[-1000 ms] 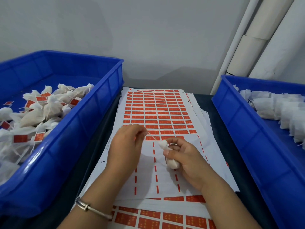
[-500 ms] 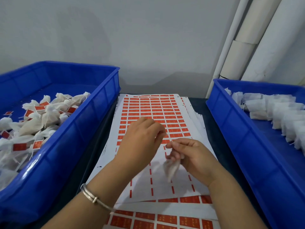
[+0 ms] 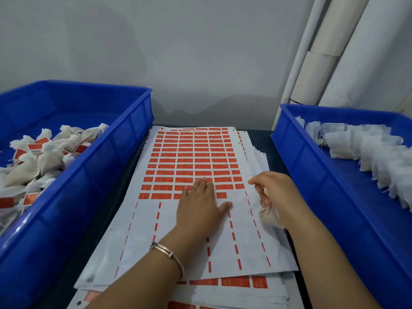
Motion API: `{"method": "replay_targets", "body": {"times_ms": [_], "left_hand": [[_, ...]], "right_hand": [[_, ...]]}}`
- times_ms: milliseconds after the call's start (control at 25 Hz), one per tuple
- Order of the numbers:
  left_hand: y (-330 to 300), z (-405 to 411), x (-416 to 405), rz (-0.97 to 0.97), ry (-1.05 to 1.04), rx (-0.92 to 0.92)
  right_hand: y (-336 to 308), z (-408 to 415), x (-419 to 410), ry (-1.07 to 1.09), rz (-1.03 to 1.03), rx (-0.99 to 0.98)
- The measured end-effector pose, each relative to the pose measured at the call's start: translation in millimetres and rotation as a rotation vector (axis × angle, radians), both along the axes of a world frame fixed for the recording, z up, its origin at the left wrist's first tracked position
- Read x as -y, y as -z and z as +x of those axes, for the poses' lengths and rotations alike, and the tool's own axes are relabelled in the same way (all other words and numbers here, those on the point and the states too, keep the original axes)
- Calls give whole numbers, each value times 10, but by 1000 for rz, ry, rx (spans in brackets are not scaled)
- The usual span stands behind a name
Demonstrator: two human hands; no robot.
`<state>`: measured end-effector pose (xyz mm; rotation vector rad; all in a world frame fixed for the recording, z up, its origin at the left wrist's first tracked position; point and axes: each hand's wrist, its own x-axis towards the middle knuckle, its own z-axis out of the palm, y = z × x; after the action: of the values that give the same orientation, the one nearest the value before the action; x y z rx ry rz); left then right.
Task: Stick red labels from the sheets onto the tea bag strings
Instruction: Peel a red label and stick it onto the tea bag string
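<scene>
The left blue crate is cut off by the frame's left and bottom edges, so only part of its load shows: a heap of labelled tea bags, white pouches with red tags among them, strings too fine to trace. Just beside it on the dark worktop lies the stack of label sheets; the print on the red labels is too small to read, and the lower sheets show only as edges. The top sheet's far half carries rows of red labels, the near half bare backing with red dashes.

The left hand rests flat on that sheet, its fingers straight and covering part of the lowest label rows — whether a fingertip is lifting a label cannot be told. A bangle circles the wrist.

The right hand hovers at the sheet's right edge, fingers curled around a tea bag that hangs below the palm, partly hidden; its string is not clear.

The right blue crate — cut off at the right — holds unlabelled tea bags in a row.
</scene>
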<state>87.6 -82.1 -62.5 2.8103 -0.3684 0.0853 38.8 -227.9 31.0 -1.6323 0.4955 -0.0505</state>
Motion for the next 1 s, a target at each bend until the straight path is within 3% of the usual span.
{"method": "replay_targets", "body": {"times_ms": [80, 200, 280, 720, 920, 1000], "left_hand": [[-16, -50, -78, 20, 17, -16], [-83, -101, -161, 69, 55, -14], [-111, -137, -194, 87, 87, 4], [-147, -112, -201, 139, 121, 5], [-267, -97, -128, 307, 154, -66], [-298, -126, -92, 212, 90, -84]], "right_hand": [[144, 52, -69, -78, -191, 41], [297, 97, -129, -381, -652, -21], [306, 147, -123, -515, -822, -41], [410, 199, -51, -476, -823, -101], [405, 194, -78, -472, -829, -105], [405, 204, -88, -465, -795, -118]]}}
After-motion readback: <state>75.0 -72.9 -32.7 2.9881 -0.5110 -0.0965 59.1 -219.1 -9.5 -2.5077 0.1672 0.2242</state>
